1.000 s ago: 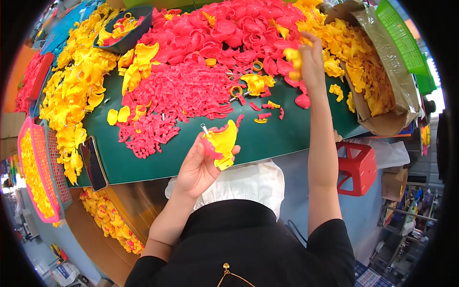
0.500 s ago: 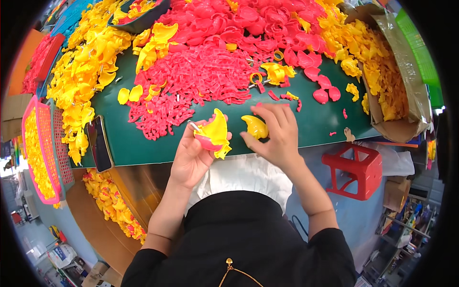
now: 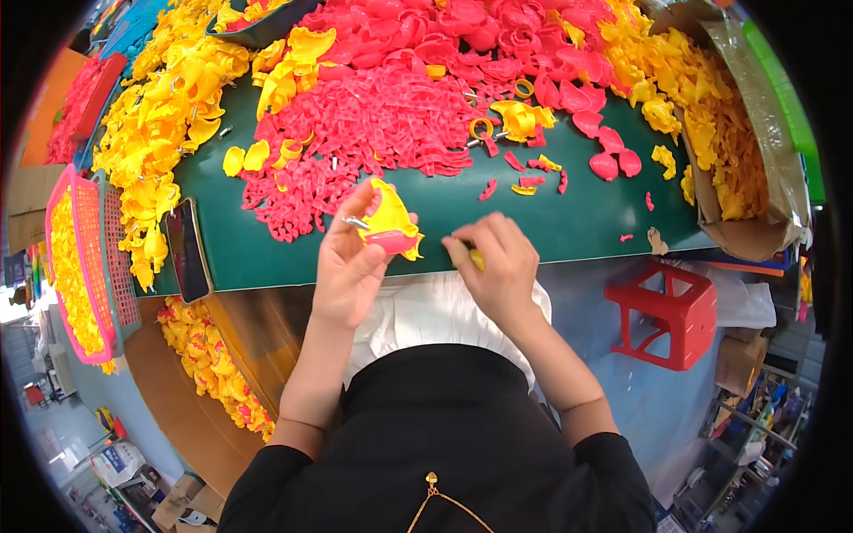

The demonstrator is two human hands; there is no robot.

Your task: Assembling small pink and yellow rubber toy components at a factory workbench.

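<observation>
Along the near edge of the table [image 3: 569,231], left hand [image 3: 348,277] pinched a yellow-and-pink plastic assembly [image 3: 389,218]; right hand [image 3: 503,268], back from the right side, had curled round a mostly hidden yellow shell [image 3: 477,259], leaving both hands loaded.

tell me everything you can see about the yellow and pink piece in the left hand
The yellow and pink piece looks like glossy moulded plastic. Its curved yellow part tapers upward; a rounded pink part sits low on it, and a silvery pin juts out leftward. The left hand holds it at the near edge of the green table.
</observation>
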